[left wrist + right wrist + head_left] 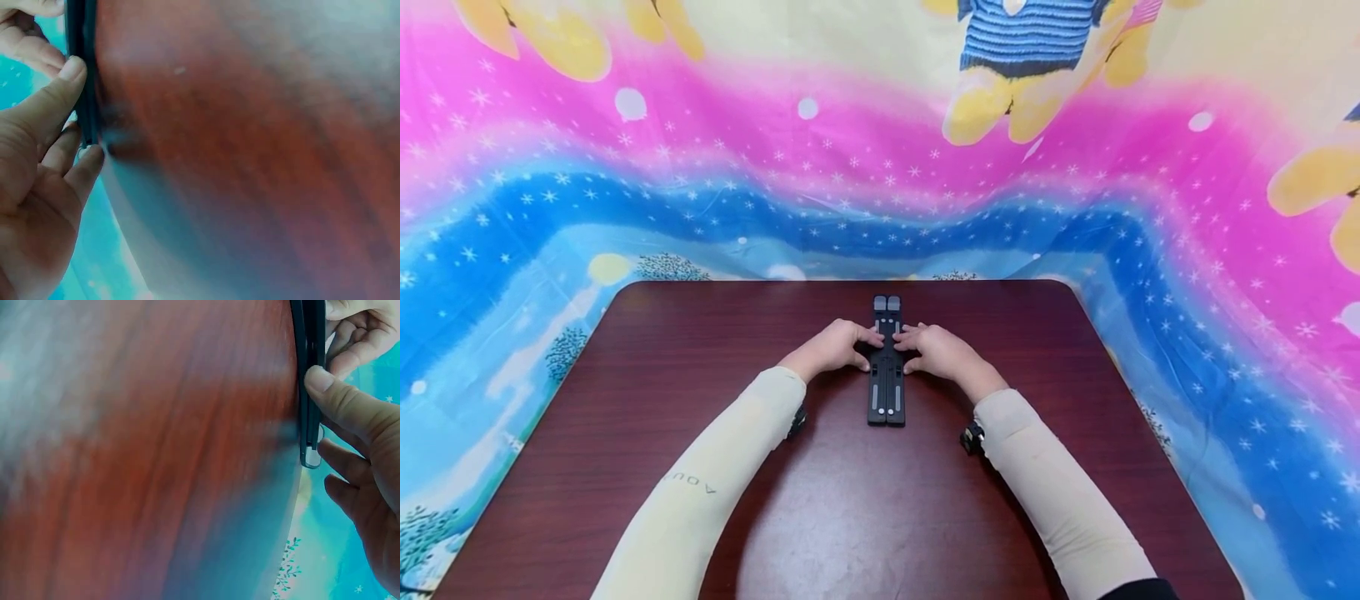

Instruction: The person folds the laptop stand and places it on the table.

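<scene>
A folded black laptop stand (887, 392) lies lengthwise near the far middle of the table, its two bars side by side with grey pads on them. My left hand (837, 345) holds its left edge around mid-length, the thumb nearer me and the fingers farther along. From the opposite side my right hand (942, 352) grips the right edge in a mirrored way. In the left wrist view, the left thumb (53, 94) presses the stand's side (81, 75). The right wrist view has the right thumb (334, 390) against the stand (306, 362), other fingers beyond it.
The dark red-brown table (850, 517) has rounded far corners. Behind and beside it hangs a colourful cloth (760, 167) with snowflakes and cartoon figures. Pale sleeves cover both forearms, and a small black device (972, 437) sits at the right wrist.
</scene>
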A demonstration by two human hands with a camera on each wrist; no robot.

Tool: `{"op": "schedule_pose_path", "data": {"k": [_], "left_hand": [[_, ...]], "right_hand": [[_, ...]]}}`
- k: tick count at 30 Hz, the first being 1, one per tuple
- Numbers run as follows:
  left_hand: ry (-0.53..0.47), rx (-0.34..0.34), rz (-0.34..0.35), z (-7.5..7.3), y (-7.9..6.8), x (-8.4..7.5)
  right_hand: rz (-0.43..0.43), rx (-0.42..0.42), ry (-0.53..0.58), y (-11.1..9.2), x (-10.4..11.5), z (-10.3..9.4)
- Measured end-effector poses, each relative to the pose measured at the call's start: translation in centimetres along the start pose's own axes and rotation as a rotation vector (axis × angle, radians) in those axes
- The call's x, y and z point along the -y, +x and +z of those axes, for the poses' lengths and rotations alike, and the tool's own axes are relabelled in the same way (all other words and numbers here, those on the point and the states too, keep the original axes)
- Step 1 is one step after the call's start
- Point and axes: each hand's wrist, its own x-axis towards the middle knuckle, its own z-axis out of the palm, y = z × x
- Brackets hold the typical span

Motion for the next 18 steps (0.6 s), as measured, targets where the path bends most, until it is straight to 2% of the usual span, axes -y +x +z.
{"op": "schedule_pose_path", "data": {"k": [4,8,13,18], "left_hand": [[0.0,0.025,-0.002,-0.2,-0.1,-0.6],[0.028,0.023,0.014,-0.1,-0.5,-1.4],[0.084,-0.018,0.042,0.1,-1.2,-2.1],[0.164,-0.053,0.055,-0.9,-2.8,-1.8]], "right_hand": [[-0.037,0.019,-0.03,-0.5,-0.1,-0.1],[-0.084,0.02,-0.056,-1.1,0.1,-0.3],[-0.126,-0.035,-0.127,-1.9,0.6,-0.7],[-0.15,-0.115,-0.19,-2.6,0.9,-1.1]]}}
